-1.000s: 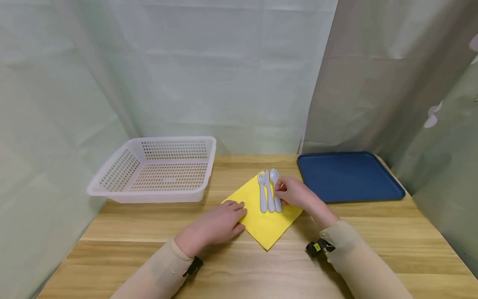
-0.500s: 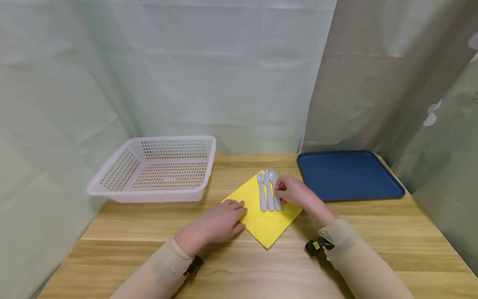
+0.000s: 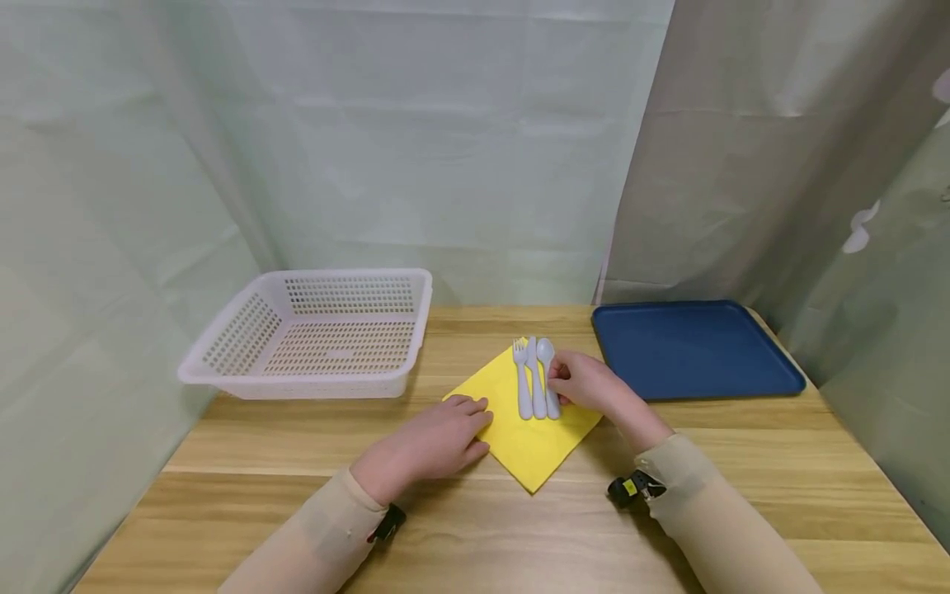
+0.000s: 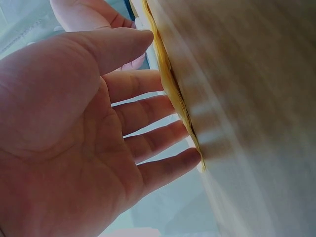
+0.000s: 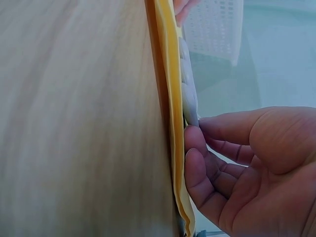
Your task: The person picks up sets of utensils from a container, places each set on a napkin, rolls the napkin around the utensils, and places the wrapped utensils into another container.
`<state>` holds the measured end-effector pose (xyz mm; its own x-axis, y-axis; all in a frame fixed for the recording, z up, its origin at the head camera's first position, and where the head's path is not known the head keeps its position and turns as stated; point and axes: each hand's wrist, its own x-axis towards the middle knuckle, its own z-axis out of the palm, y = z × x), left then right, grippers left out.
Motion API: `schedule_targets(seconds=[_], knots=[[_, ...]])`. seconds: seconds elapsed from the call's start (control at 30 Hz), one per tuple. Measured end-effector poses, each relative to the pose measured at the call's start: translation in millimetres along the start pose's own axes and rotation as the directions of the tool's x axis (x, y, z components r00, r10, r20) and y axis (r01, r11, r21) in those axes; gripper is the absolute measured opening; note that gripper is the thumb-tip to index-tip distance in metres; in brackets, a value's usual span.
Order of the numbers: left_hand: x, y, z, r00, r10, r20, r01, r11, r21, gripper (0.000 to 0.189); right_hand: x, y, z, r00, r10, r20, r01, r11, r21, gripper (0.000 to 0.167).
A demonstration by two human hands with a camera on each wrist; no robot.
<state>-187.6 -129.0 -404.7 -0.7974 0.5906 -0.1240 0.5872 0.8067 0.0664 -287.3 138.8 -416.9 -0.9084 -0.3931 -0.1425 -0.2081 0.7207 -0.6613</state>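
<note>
A folded yellow napkin [image 3: 525,452] lies with one corner toward me. On it, side by side, are a pale grey fork [image 3: 524,388], a knife [image 3: 537,381] and a spoon [image 3: 545,351]. My left hand [image 3: 430,441] rests straight fingertips on the napkin's left edge; the left wrist view shows the palm bare. At the right, my right hand [image 3: 588,384] pinches the spoon's handle between thumb and curled fingers. In the right wrist view the thumb tip meets the spoon [image 5: 189,102], while other fingers touch the napkin [image 5: 173,98]. Part of the handle is hidden by the fingers.
A white perforated basket [image 3: 304,388] stands at the back left of the wooden table [image 3: 519,549]. At the back right lies a flat blue tray [image 3: 698,351]. Pale curtains [image 3: 445,148] hang behind the table and along both sides.
</note>
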Motion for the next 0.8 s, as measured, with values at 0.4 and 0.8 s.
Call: schedule_targets(seconds=[0.4,0.8], knots=[[-0.8,0.0,-1.1,1.0,0.005,-0.009,-0.005,1.0,0.012,0.048,-1.3,-2.4,0.2,1.0,0.01,0.012,-0.01,1.0,-0.015,0.01],[0.4,1.1,-2.0,1.0,-0.011,-0.003,0.011,1.0,0.009,0.049,-5.1,-4.5,-0.7,1.0,-0.019,0.015,0.02,0.998,-0.067,0.01]])
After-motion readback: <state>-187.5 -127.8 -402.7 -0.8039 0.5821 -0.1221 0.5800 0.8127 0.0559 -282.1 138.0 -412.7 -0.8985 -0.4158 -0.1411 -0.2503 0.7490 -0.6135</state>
